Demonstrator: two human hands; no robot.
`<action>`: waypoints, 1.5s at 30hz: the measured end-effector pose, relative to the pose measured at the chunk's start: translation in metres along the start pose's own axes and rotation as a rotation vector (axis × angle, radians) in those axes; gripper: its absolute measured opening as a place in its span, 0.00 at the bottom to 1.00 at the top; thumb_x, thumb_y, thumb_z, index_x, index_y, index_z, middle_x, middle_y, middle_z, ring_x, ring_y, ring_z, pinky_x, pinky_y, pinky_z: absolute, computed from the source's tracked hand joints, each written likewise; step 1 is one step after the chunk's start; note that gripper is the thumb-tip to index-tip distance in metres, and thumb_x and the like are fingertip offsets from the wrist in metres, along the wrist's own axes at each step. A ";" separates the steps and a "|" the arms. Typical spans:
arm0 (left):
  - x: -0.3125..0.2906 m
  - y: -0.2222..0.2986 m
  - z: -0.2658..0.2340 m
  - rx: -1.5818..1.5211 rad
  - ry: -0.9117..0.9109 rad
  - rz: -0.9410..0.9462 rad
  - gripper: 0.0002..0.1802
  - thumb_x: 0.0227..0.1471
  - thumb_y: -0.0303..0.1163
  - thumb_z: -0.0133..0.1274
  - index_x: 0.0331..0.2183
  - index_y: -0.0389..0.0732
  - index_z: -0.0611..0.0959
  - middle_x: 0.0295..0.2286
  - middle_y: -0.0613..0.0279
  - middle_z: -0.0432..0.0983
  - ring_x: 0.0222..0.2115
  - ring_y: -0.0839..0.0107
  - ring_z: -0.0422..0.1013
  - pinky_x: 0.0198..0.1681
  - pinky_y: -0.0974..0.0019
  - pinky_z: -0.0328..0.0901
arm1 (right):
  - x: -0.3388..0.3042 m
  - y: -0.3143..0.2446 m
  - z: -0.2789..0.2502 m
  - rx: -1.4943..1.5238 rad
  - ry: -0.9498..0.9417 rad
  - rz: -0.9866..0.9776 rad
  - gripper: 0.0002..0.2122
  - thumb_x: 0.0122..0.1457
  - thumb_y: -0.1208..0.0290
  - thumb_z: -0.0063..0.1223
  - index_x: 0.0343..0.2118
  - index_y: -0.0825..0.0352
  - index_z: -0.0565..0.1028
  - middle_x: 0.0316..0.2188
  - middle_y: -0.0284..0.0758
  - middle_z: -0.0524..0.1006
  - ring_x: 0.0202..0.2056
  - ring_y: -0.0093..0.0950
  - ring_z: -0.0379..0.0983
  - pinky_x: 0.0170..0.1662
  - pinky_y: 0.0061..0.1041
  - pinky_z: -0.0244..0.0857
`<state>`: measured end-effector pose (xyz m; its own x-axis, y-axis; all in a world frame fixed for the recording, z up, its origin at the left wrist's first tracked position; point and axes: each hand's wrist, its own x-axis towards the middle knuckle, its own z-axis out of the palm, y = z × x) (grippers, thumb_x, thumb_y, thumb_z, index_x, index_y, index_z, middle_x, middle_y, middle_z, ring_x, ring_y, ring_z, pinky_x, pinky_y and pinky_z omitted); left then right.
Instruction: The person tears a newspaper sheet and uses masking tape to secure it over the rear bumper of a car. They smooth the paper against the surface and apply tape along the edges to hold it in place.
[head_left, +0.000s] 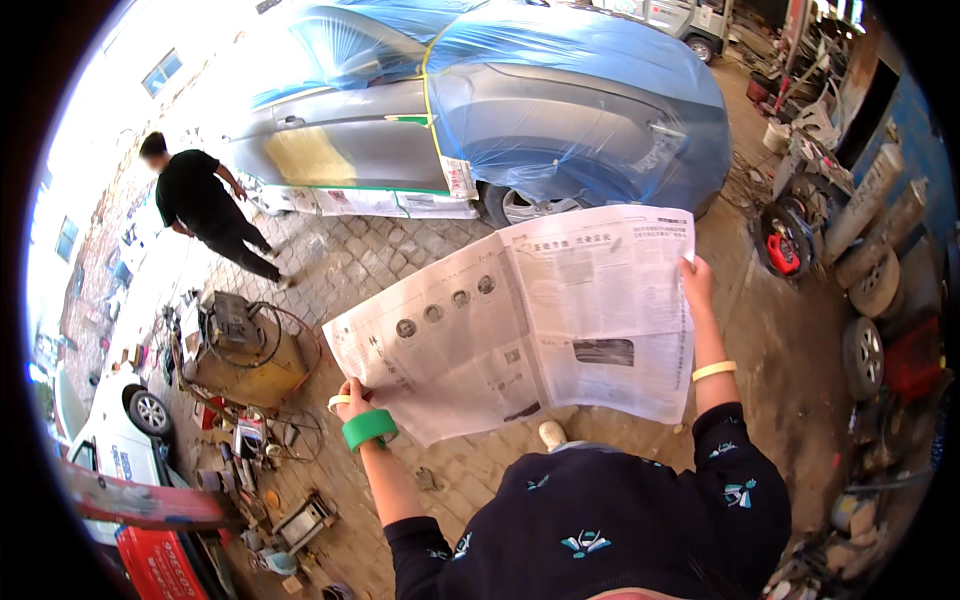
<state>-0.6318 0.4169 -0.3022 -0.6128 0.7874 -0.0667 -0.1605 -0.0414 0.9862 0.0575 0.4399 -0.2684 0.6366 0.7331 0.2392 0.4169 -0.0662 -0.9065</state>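
I hold a wide sheet of newspaper [540,320] spread out in front of me, with a fold down its middle. My left hand [352,400] pinches its lower left edge. My right hand [697,284] grips the upper right edge, fingers partly hidden behind the paper. A roll of green tape [369,429] hangs around my left wrist, with a narrow pale ring [340,402] nearer the hand. A pale yellow band [714,371] circles my right forearm. Beyond the newspaper stands a grey car [385,140], partly covered in blue plastic film [560,100] edged with yellow tape.
A person in black [205,200] walks at the left on the brick paving. A yellowish wheeled machine [255,360] with cables stands left, near scattered tools. Wheels [863,360], cylinders [870,205] and car parts line the right wall. A white vehicle [110,430] stands far left.
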 end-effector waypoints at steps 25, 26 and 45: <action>0.130 0.033 -0.157 0.271 0.419 0.006 0.11 0.53 0.36 0.58 0.33 0.38 0.82 0.21 0.70 0.73 0.16 0.80 0.64 0.18 0.74 0.58 | 0.071 -0.073 0.295 0.096 -0.483 -0.043 0.10 0.59 0.70 0.53 0.35 0.73 0.78 0.24 0.25 0.76 0.26 0.13 0.64 0.31 0.18 0.58; 0.147 0.028 -0.166 0.266 0.420 -0.021 0.12 0.54 0.37 0.58 0.33 0.37 0.82 0.21 0.70 0.73 0.16 0.80 0.64 0.18 0.74 0.58 | 0.074 -0.079 0.315 0.051 -0.481 -0.118 0.11 0.59 0.70 0.54 0.36 0.74 0.78 0.25 0.27 0.77 0.27 0.14 0.65 0.32 0.19 0.60; 0.345 0.032 -0.282 -0.066 0.656 0.022 0.11 0.56 0.38 0.55 0.34 0.39 0.81 0.19 0.72 0.72 0.13 0.83 0.60 0.15 0.75 0.53 | 0.035 -0.269 0.638 0.194 -0.648 -0.149 0.15 0.63 0.66 0.50 0.44 0.75 0.75 0.37 0.34 0.79 0.36 0.17 0.71 0.42 0.19 0.63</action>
<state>-1.0669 0.5133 -0.3361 -0.9575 0.2487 -0.1460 -0.1771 -0.1074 0.9783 -0.4461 0.9149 -0.2380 0.0407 0.9856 0.1644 0.3081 0.1441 -0.9404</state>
